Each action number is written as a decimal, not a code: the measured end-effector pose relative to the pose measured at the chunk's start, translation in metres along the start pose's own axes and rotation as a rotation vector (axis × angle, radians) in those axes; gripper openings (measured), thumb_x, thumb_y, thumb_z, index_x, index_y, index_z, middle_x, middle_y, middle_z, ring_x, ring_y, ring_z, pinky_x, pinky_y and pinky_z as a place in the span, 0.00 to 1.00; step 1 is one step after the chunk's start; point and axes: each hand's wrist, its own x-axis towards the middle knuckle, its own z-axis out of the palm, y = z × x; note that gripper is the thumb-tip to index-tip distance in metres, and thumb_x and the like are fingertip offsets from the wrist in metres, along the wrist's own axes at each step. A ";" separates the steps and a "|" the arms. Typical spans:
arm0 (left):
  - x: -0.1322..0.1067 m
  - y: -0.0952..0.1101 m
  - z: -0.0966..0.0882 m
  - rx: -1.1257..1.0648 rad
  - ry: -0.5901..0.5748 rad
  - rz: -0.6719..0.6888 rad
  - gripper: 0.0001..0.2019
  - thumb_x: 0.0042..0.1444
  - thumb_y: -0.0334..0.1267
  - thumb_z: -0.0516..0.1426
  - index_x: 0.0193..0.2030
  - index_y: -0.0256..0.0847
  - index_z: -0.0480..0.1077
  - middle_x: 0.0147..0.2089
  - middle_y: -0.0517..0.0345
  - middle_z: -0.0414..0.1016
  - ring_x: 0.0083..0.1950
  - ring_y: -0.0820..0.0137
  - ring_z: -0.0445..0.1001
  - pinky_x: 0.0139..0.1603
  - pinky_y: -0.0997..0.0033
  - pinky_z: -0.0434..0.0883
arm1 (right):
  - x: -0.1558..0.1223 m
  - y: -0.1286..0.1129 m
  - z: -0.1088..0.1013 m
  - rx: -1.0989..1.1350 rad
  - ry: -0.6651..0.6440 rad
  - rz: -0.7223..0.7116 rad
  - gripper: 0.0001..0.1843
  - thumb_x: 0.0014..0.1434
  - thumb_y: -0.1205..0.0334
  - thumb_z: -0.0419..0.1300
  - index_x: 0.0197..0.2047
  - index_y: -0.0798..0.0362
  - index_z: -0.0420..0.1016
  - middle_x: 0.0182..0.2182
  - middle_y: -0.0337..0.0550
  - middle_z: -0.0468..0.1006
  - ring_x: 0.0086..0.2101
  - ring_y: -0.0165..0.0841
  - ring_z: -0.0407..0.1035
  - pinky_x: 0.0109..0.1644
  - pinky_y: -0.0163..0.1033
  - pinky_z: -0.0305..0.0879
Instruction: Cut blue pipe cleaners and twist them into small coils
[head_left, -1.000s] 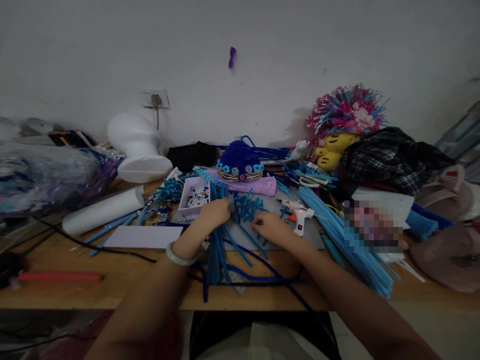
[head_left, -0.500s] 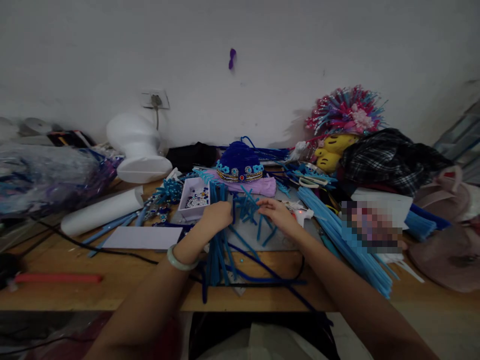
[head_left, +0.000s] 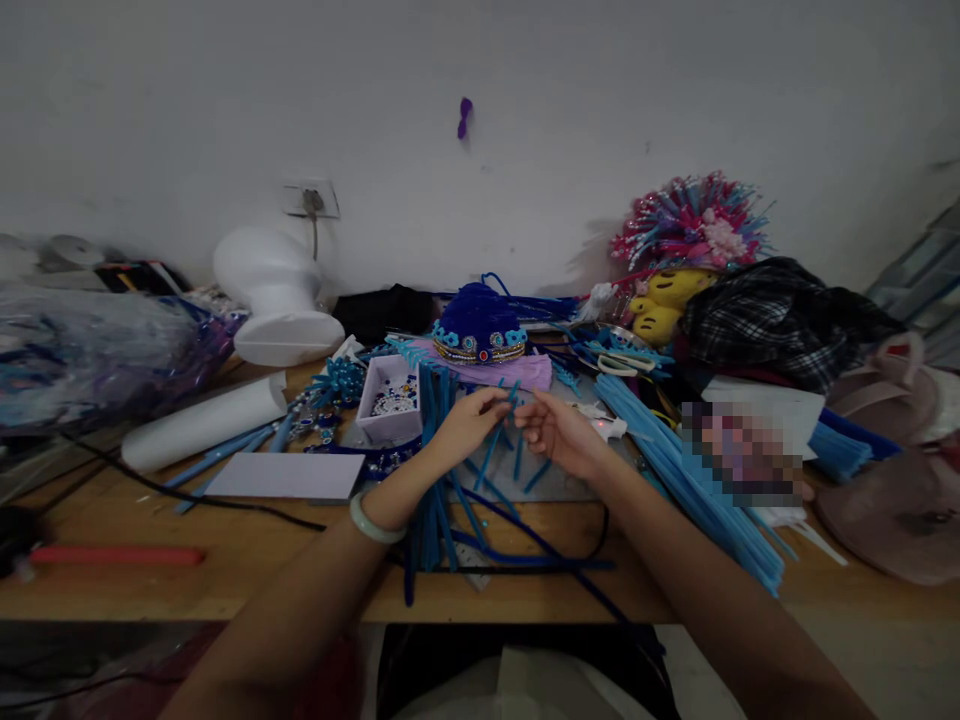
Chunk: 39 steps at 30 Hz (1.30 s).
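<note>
My left hand, with a pale green bangle on its wrist, is raised a little above the table and pinches short blue pipe-cleaner pieces. My right hand is close beside it, fingers curled and pinching the same pieces. Below both hands lies a grey mat with loose blue pieces, and a bundle of blue pipe cleaners runs toward the table's front edge.
A blue jewelled cap on pink cloth, a small box of beads, a white foam head, a white roll, white paper, a long light-blue pipe-cleaner bundle, a glue gun, plaid cloth and black cables crowd the wooden table.
Both hands lifted off the mat and came together at the centre, now pinching blue pieces between them. The glue gun, earlier partly behind my right hand, shows again.
</note>
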 end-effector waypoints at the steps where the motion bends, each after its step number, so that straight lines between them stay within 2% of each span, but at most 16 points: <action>1: 0.000 -0.002 0.001 0.049 -0.001 0.048 0.11 0.50 0.39 0.50 0.37 0.38 0.68 0.24 0.63 0.66 0.26 0.75 0.64 0.28 0.77 0.62 | -0.001 -0.003 -0.002 0.085 -0.050 0.085 0.19 0.53 0.51 0.48 0.27 0.58 0.71 0.22 0.41 0.71 0.17 0.22 0.55 0.16 0.27 0.47; 3: -0.002 -0.003 0.001 0.131 -0.016 0.114 0.12 0.50 0.38 0.50 0.40 0.40 0.68 0.31 0.60 0.71 0.33 0.73 0.68 0.35 0.75 0.64 | -0.001 -0.006 -0.005 0.217 -0.105 0.206 0.20 0.55 0.52 0.46 0.30 0.58 0.71 0.21 0.41 0.70 0.17 0.21 0.54 0.13 0.24 0.42; 5: -0.003 -0.001 0.001 0.177 -0.053 0.133 0.12 0.51 0.36 0.49 0.41 0.40 0.68 0.36 0.59 0.72 0.37 0.71 0.69 0.40 0.73 0.64 | -0.001 -0.008 -0.007 0.300 -0.136 0.264 0.18 0.56 0.53 0.47 0.32 0.58 0.70 0.21 0.40 0.70 0.17 0.20 0.54 0.12 0.22 0.40; 10: -0.003 0.006 -0.002 0.192 -0.036 0.131 0.13 0.50 0.31 0.48 0.41 0.40 0.69 0.42 0.57 0.73 0.44 0.69 0.68 0.47 0.70 0.63 | -0.001 -0.005 -0.007 0.263 -0.184 0.249 0.09 0.52 0.60 0.52 0.31 0.57 0.69 0.23 0.39 0.71 0.17 0.18 0.53 0.12 0.20 0.41; 12: -0.002 0.005 -0.002 0.144 -0.016 0.072 0.13 0.49 0.31 0.49 0.41 0.39 0.68 0.41 0.56 0.73 0.42 0.69 0.69 0.45 0.70 0.64 | -0.002 -0.004 -0.005 0.201 -0.153 0.185 0.07 0.50 0.63 0.55 0.31 0.56 0.70 0.25 0.40 0.73 0.17 0.18 0.53 0.13 0.21 0.43; 15: 0.000 0.001 0.001 -0.018 -0.025 -0.084 0.10 0.48 0.31 0.51 0.37 0.37 0.69 0.34 0.56 0.74 0.34 0.71 0.71 0.37 0.71 0.67 | -0.002 -0.001 -0.003 0.081 -0.097 0.045 0.08 0.48 0.63 0.56 0.33 0.56 0.72 0.28 0.42 0.75 0.17 0.19 0.55 0.14 0.23 0.47; 18: 0.000 0.000 0.005 -0.289 -0.092 -0.199 0.10 0.48 0.34 0.53 0.36 0.34 0.69 0.28 0.57 0.73 0.29 0.72 0.71 0.31 0.72 0.67 | 0.000 0.002 -0.003 -0.091 -0.065 -0.104 0.10 0.47 0.61 0.58 0.33 0.56 0.74 0.21 0.39 0.73 0.17 0.20 0.57 0.16 0.26 0.47; 20: -0.002 0.003 0.006 -0.484 -0.143 -0.257 0.11 0.47 0.35 0.54 0.38 0.33 0.69 0.27 0.56 0.73 0.29 0.72 0.71 0.31 0.73 0.67 | 0.001 0.003 -0.005 -0.191 -0.043 -0.171 0.10 0.45 0.59 0.60 0.30 0.56 0.75 0.15 0.36 0.69 0.15 0.21 0.56 0.16 0.28 0.45; 24: -0.006 0.010 0.007 -0.739 -0.119 -0.357 0.13 0.44 0.32 0.58 0.39 0.33 0.69 0.29 0.55 0.74 0.30 0.73 0.73 0.35 0.72 0.67 | 0.004 0.004 -0.008 -0.262 -0.010 -0.242 0.10 0.43 0.57 0.61 0.26 0.57 0.74 0.12 0.34 0.65 0.14 0.21 0.55 0.16 0.29 0.43; 28: -0.007 0.011 0.008 -0.819 -0.091 -0.390 0.12 0.41 0.31 0.60 0.37 0.36 0.70 0.30 0.59 0.73 0.30 0.75 0.72 0.36 0.72 0.67 | 0.006 0.004 -0.008 -0.230 -0.012 -0.250 0.11 0.42 0.57 0.62 0.28 0.56 0.74 0.13 0.33 0.66 0.14 0.20 0.54 0.16 0.29 0.44; 32: -0.006 0.006 0.010 -0.785 -0.021 -0.364 0.10 0.37 0.31 0.62 0.30 0.35 0.70 0.27 0.62 0.71 0.27 0.79 0.68 0.31 0.77 0.64 | 0.005 0.005 -0.006 -0.180 -0.010 -0.225 0.11 0.39 0.59 0.64 0.27 0.55 0.73 0.17 0.33 0.69 0.15 0.20 0.56 0.17 0.28 0.45; 35: -0.004 0.003 0.011 -0.778 -0.003 -0.348 0.11 0.35 0.31 0.62 0.29 0.35 0.69 0.26 0.62 0.70 0.26 0.79 0.67 0.29 0.78 0.63 | 0.006 0.007 -0.005 -0.142 0.004 -0.222 0.11 0.37 0.60 0.65 0.25 0.55 0.71 0.15 0.31 0.67 0.17 0.21 0.59 0.19 0.28 0.49; 39: -0.005 0.004 0.010 -0.814 -0.011 -0.351 0.10 0.37 0.32 0.61 0.29 0.35 0.68 0.26 0.61 0.70 0.28 0.78 0.68 0.32 0.77 0.65 | 0.007 0.009 -0.004 -0.115 0.021 -0.262 0.10 0.37 0.61 0.65 0.25 0.55 0.72 0.19 0.33 0.70 0.21 0.22 0.62 0.25 0.29 0.56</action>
